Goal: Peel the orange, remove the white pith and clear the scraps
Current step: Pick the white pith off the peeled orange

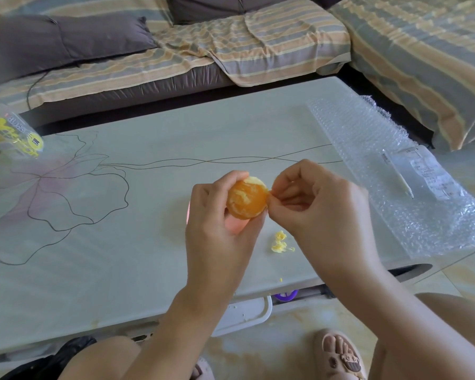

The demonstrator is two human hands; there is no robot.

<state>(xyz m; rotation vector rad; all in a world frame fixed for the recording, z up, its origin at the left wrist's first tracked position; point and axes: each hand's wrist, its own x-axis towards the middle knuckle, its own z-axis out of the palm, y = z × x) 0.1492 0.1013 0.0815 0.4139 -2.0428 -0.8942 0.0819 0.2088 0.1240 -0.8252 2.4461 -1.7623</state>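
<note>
Head view: left hand (217,212) is cupping the round, glossy peeled orange (247,198) while right hand (313,204) is pinching its stringy white pith (270,191) above the table's near edge.

Your left hand (217,212) is held up, fingers and thumb curled round the orange (247,200). Your right hand (318,204) is just beside it, thumb and forefinger pinching a pith shred (270,191) at the fruit's edge. Both forearms are bare.

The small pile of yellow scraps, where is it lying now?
In the head view the scraps lie on the table, just below the right hand and right of the left hand, which holds the orange.
</note>
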